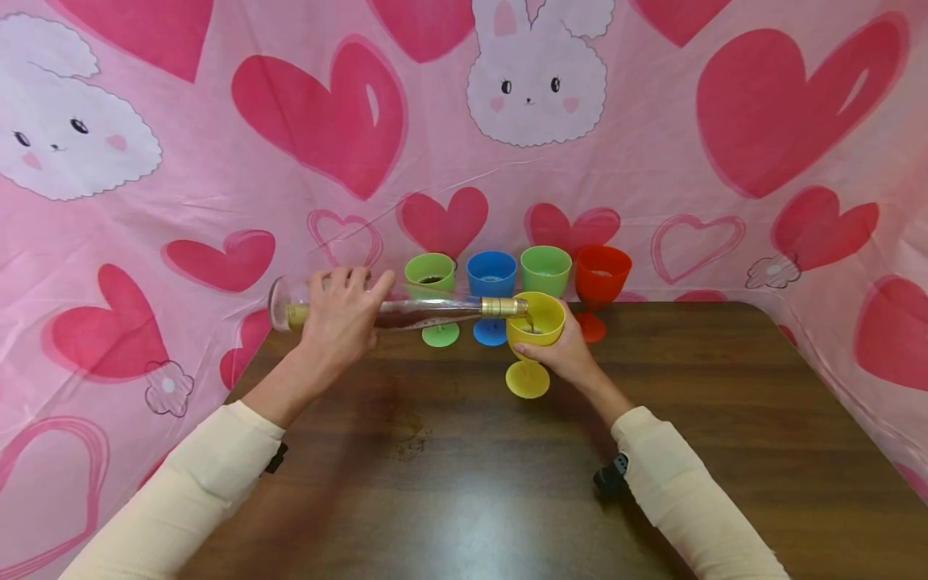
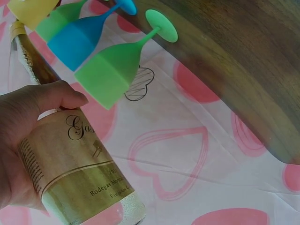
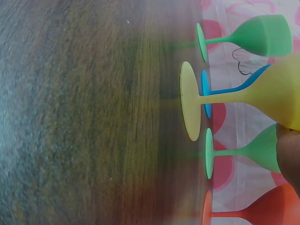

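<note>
My left hand (image 1: 341,314) grips a clear glass wine bottle (image 1: 428,312) around its body. The bottle lies almost level, its gold-wrapped neck pointing right, and its printed label (image 2: 82,159) shows in the left wrist view. The mouth is at the rim of a yellow plastic goblet (image 1: 528,379), and a thin dark stream runs into it. My right hand (image 1: 561,348) holds that goblet by its bowl, tilted a little toward the bottle. Some liquid shows inside the yellow bowl. In the right wrist view only a finger (image 3: 288,154) shows against the goblet.
Behind stand a green goblet (image 1: 439,332) with dark liquid, a blue goblet (image 1: 491,274), a second green goblet (image 1: 546,266) and a red goblet (image 1: 603,278), in a row along the back of the wooden table (image 1: 464,483). A wet patch (image 1: 413,443) marks the tabletop. A pink heart-print cloth (image 1: 638,161) hangs behind.
</note>
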`<state>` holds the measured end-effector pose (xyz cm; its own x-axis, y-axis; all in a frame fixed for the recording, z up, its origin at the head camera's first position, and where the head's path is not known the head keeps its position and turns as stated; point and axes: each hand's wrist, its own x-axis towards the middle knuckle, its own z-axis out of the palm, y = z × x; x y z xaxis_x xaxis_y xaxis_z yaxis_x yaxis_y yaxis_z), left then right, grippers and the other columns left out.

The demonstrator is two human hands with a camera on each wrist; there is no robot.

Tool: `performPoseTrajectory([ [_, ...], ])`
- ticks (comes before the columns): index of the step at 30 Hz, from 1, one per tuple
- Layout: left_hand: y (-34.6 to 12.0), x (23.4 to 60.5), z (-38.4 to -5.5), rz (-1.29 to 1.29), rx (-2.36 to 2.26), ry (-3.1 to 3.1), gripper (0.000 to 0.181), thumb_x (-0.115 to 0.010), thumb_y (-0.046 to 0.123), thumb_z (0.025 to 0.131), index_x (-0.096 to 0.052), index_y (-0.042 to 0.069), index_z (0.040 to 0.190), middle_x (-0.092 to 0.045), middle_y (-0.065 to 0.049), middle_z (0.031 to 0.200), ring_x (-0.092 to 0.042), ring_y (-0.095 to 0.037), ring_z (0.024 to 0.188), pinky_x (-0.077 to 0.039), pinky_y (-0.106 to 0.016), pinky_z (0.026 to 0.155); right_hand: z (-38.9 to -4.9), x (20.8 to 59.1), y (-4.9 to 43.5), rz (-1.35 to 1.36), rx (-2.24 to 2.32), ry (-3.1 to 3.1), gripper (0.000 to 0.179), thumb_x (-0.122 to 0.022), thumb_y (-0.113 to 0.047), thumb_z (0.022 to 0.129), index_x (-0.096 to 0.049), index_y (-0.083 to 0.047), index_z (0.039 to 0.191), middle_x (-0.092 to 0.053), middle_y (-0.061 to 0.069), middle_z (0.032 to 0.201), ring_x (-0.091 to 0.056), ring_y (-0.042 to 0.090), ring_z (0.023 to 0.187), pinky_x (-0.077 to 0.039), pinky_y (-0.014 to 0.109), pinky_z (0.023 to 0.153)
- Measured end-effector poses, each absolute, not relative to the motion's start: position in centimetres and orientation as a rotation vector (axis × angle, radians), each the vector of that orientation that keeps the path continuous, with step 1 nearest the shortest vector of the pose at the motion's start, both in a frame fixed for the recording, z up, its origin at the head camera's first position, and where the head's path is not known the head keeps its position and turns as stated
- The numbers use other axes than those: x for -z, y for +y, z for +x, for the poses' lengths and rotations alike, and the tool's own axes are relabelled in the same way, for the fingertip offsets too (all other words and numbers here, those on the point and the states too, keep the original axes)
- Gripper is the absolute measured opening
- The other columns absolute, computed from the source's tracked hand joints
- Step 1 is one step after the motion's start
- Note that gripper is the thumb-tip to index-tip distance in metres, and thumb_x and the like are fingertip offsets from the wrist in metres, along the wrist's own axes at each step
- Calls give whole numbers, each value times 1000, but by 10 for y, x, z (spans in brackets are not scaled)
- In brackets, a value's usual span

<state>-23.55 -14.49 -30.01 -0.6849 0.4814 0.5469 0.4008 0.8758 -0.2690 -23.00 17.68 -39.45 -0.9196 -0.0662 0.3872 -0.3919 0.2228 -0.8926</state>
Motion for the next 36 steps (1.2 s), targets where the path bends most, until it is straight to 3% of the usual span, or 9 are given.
performPoseTrajectory([
  [10, -145, 300, -234, -632, -174, -2411, 56, -72, 6, 67, -51, 15, 119, -63, -21, 108, -58, -42, 105, -41, -59, 89, -249, 418, 183, 425, -1752, -2217, 76, -81, 0, 71, -41, -4, 136, -56, 16, 130, -55, 8, 109, -49, 15, 91],
  [36, -144, 296, -232, -638, -190, -2372, 53, -72, 7, 71, -51, 16, 120, -64, -20, 106, -59, -41, 104, -41, -58, 90, -248, 421, 184, 463, -1765, -2177, 75, -80, 2, 70, -43, -2, 135, -57, 18, 127, -57, 5, 106, -50, 15, 90],
])
